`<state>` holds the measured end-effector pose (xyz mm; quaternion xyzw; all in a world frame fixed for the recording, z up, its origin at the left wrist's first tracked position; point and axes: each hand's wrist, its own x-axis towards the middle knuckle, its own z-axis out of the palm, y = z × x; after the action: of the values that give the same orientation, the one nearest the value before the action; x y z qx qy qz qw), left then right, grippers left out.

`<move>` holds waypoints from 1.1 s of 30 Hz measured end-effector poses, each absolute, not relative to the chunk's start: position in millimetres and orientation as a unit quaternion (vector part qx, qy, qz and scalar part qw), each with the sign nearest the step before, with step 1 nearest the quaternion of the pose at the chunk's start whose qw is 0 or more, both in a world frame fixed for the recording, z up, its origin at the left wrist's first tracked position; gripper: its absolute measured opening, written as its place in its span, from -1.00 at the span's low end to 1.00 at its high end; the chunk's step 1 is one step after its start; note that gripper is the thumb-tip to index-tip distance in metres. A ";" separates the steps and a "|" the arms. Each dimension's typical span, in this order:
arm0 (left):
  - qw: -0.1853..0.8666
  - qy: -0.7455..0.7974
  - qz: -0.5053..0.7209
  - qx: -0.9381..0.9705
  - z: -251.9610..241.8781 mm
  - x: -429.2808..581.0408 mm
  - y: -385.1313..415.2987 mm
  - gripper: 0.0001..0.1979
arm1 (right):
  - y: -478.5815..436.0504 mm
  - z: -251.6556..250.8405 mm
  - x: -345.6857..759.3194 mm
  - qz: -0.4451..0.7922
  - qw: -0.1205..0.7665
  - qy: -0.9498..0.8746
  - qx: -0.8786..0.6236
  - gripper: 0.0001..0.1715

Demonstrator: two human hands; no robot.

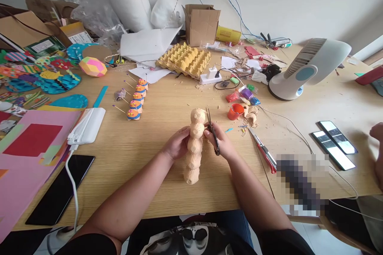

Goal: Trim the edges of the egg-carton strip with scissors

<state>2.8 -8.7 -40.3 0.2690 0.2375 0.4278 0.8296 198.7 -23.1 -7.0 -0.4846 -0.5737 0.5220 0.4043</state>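
A peach-coloured strip of egg-carton cups [196,144] stands out lengthwise in front of me, its bumpy row running away from my body. My left hand [178,143] grips it along the left side, fingers partly hidden behind it. In my right hand [223,141] is a pair of dark-handled scissors [213,132], blades pointing away from me beside the strip's far end. The right fingertips meet the strip's right edge. Farther left sits a finished-looking caterpillar [137,99] in orange and blue, with thin pins or sticks by it.
Right of the strip are an orange cup [235,111], peach scraps [250,114] and a red utility knife [265,151]. Behind lie a yellow egg tray [185,59] and a power strip [210,76]. A white fan [308,67], phones [332,145] and another person's hand [377,133] are at right.
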 end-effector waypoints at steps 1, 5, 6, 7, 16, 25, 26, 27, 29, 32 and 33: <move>0.834 0.233 0.423 0.266 -40.7 3.2 -9.0 -0.66 | -23.9 -6.8 197.6 0.521 0.406 -0.574 -0.484 -0.44; 0.839 0.234 0.419 0.257 -45.5 3.4 -10.3 -0.64 | -27.3 -5.6 196.7 0.510 0.402 -0.582 -0.490 -0.38; 0.838 0.237 0.421 0.254 -47.2 3.2 -10.6 -0.64 | -27.9 -5.1 196.8 0.507 0.400 -0.584 -0.492 -0.36; 0.838 0.239 0.421 0.251 -48.8 2.9 -10.8 -0.64 | -28.4 -4.5 196.8 0.505 0.399 -0.585 -0.493 -0.35; 0.818 0.247 0.447 0.266 -51.4 2.3 -11.4 -0.66 | -32.6 9.3 192.6 0.550 0.375 -0.560 -0.494 -0.35; 0.801 0.264 0.465 0.268 -48.1 4.4 -13.9 -0.64 | -37.2 9.3 190.9 0.536 0.358 -0.550 -0.531 -0.37; 0.798 0.271 0.466 0.269 -48.4 4.4 -14.0 -0.63 | -37.3 9.6 191.2 0.534 0.356 -0.553 -0.532 -0.38; 0.796 0.277 0.466 0.271 -48.9 4.3 -14.0 -0.63 | -37.3 9.9 191.5 0.534 0.354 -0.556 -0.530 -0.38; 0.795 0.281 0.464 0.270 -50.0 3.7 -13.8 -0.65 | -37.1 10.1 192.2 0.533 0.355 -0.560 -0.526 -0.40; 0.798 0.280 0.462 0.265 -52.0 2.4 -13.4 -0.71 | -36.3 7.7 193.6 0.520 0.359 -0.567 -0.528 -0.42; 0.798 0.281 0.463 0.265 -52.7 2.1 -13.3 -0.74 | -35.8 6.5 194.3 0.514 0.359 -0.570 -0.531 -0.42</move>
<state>2.1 -13.3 -52.7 0.2649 0.2807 0.4626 0.7981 194.3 -35.8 6.5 -0.5315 -0.5702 0.5137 0.3585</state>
